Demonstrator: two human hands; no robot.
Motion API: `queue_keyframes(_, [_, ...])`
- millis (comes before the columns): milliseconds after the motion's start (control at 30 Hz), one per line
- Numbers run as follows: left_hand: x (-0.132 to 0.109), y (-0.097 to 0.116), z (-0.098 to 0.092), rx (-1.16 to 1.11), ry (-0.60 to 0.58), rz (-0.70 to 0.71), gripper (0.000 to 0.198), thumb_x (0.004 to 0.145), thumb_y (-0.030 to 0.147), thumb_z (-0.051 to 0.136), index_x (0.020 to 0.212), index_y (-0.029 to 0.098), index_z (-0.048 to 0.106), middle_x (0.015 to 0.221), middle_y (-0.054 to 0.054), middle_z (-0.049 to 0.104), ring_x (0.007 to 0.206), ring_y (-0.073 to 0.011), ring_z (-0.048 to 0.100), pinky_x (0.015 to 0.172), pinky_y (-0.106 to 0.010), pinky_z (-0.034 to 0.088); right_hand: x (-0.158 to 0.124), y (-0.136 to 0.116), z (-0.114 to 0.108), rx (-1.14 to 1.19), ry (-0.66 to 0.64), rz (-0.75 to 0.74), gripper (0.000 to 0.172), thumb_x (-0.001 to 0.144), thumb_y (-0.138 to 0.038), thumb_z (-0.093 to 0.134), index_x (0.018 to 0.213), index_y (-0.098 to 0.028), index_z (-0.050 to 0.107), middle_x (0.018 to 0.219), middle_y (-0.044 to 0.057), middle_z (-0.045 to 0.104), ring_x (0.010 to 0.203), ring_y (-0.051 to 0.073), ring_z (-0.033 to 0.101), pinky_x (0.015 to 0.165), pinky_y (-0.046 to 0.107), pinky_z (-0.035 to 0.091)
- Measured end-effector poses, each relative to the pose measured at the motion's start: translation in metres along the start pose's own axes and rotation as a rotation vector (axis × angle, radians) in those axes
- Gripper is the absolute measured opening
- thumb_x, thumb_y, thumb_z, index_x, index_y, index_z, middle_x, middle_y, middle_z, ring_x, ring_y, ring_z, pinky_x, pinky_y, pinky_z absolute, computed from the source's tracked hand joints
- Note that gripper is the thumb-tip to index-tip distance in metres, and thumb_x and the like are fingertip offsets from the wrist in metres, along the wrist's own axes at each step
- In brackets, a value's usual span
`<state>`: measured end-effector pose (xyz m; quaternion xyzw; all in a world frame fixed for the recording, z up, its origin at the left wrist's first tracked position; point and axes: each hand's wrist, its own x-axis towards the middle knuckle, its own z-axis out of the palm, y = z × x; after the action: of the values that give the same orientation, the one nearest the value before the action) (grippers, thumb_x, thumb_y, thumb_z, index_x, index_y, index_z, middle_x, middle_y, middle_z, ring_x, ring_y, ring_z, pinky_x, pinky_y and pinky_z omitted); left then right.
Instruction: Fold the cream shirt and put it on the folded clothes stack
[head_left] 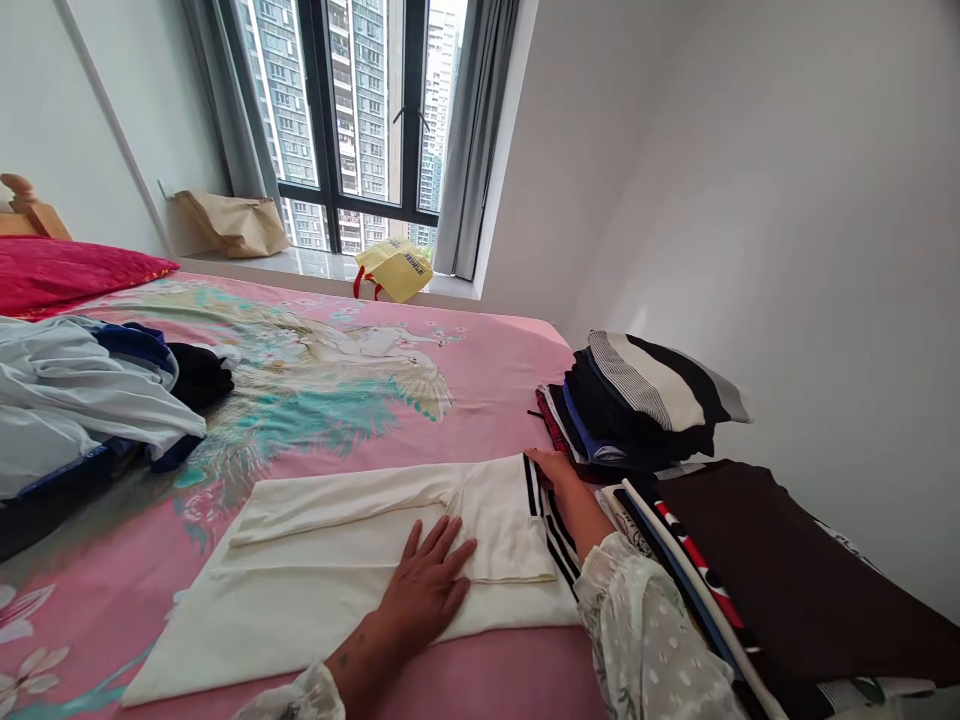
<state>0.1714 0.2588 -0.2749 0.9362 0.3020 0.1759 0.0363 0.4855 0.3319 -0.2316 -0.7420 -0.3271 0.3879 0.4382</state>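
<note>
Hands flat on cream garment (pixel 337 560)

Cream garment lies half folded on the pink bedspread (pixel 465 380), one sleeve laid across its body. The left hand (pixel 427 590) rests palm down on the garment's middle, fingers spread wide and holding nothing. The right hand (pixel 561 485) lies at the garment's right edge, on the black-striped trim (pixel 534 495), fingers stretched out close together and gripping nothing.

Just right of the garment lies a brown cloth (pixel 787 570) over striped pieces. Beyond the garment's right end sits a stack of folded clothes (pixel 637 400). Well left of the garment lies a loose heap of clothes (pixel 75 400). Far beyond the garment, a yellow bag (pixel 394 268) stands on the windowsill.
</note>
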Motion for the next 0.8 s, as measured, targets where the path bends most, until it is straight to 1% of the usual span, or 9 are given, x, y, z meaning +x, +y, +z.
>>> queue_keyframes(100, [0.000,0.001,-0.002,0.014,0.021,0.007,0.048,0.091,0.038,0.040,0.139,0.034,0.037,0.150,-0.004,0.033,0.138,-0.0247,0.027,0.112,-0.052,0.015,0.013,0.001,0.005,-0.045,-0.074,0.042,0.026,0.066,-0.036,0.069,0.073,-0.012,0.062,0.056,0.005,0.062,0.050,0.016,0.057,0.049,0.027,0.046])
queue_keyframes(167, [0.001,0.001,-0.004,0.016,0.025,0.011,0.048,0.092,0.038,0.040,0.139,0.034,0.037,0.150,-0.004,0.032,0.138,-0.0246,0.028,0.112,-0.052,0.016,0.018,0.003,0.010,-0.069,-0.065,0.020,0.025,0.065,-0.034,0.069,0.074,-0.012,0.063,0.056,0.004,0.062,0.052,0.016,0.058,0.052,0.027,0.047])
queue_keyframes(333, [0.002,0.001,-0.002,0.016,0.041,0.012,0.048,0.092,0.037,0.040,0.139,0.034,0.036,0.150,-0.003,0.032,0.137,-0.0239,0.028,0.113,-0.050,0.014,0.019,0.008,0.014,-0.180,0.134,-0.117,0.026,0.073,-0.037,0.059,0.081,-0.013,0.066,0.067,0.004,0.067,0.071,0.018,0.063,0.065,0.026,0.049])
queue_keyframes(400, [0.002,0.001,-0.001,0.015,0.048,0.009,0.048,0.092,0.038,0.040,0.140,0.034,0.036,0.150,-0.003,0.032,0.138,-0.0239,0.027,0.113,-0.050,0.013,0.014,0.005,0.013,-0.259,0.243,-0.155,0.028,0.074,-0.036,0.055,0.085,-0.014,0.067,0.077,0.007,0.069,0.082,0.022,0.063,0.074,0.029,0.048])
queue_keyframes(467, [0.002,0.001,0.001,0.015,0.048,0.008,0.049,0.092,0.039,0.040,0.140,0.034,0.036,0.150,-0.003,0.032,0.138,-0.0240,0.026,0.113,-0.050,0.013,0.005,-0.002,0.014,-0.331,0.344,-0.204,0.035,0.079,-0.034,0.049,0.102,-0.013,0.065,0.098,0.012,0.068,0.097,0.025,0.061,0.084,0.034,0.046])
queue_keyframes(533, [0.003,0.001,0.001,0.014,0.043,0.005,0.048,0.092,0.040,0.039,0.140,0.035,0.035,0.151,-0.003,0.031,0.139,-0.0238,0.025,0.113,-0.051,0.013,-0.012,-0.007,0.018,-0.379,0.402,-0.281,0.044,0.083,-0.031,0.041,0.120,-0.012,0.056,0.121,0.015,0.059,0.113,0.025,0.053,0.095,0.037,0.040])
queue_keyframes(600, [0.004,0.001,0.002,0.011,0.040,-0.002,0.048,0.093,0.040,0.037,0.141,0.035,0.034,0.152,-0.003,0.028,0.139,-0.0234,0.024,0.113,-0.051,0.013,-0.036,-0.006,0.027,-0.467,0.367,-0.430,0.048,0.087,-0.032,0.037,0.130,-0.013,0.048,0.136,0.013,0.047,0.127,0.022,0.040,0.106,0.037,0.029])
queue_keyframes(700, [0.005,0.000,0.003,0.017,0.039,-0.010,0.050,0.092,0.042,0.037,0.142,0.034,0.031,0.153,-0.005,0.026,0.140,-0.0231,0.023,0.113,-0.050,0.013,-0.076,0.009,0.042,-0.781,0.149,-0.627,0.057,0.090,-0.045,0.034,0.140,-0.016,0.036,0.147,0.009,0.033,0.139,0.021,0.019,0.114,0.041,0.007])
queue_keyframes(800, [0.006,0.001,0.003,0.019,0.043,0.006,0.051,0.091,0.044,0.038,0.141,0.033,0.034,0.150,-0.004,0.032,0.139,-0.0234,0.026,0.113,-0.050,0.011,-0.104,0.027,0.052,-1.014,0.002,-0.494,0.068,0.091,-0.056,0.024,0.145,-0.014,0.025,0.152,0.009,0.022,0.141,0.021,0.008,0.112,0.048,-0.006])
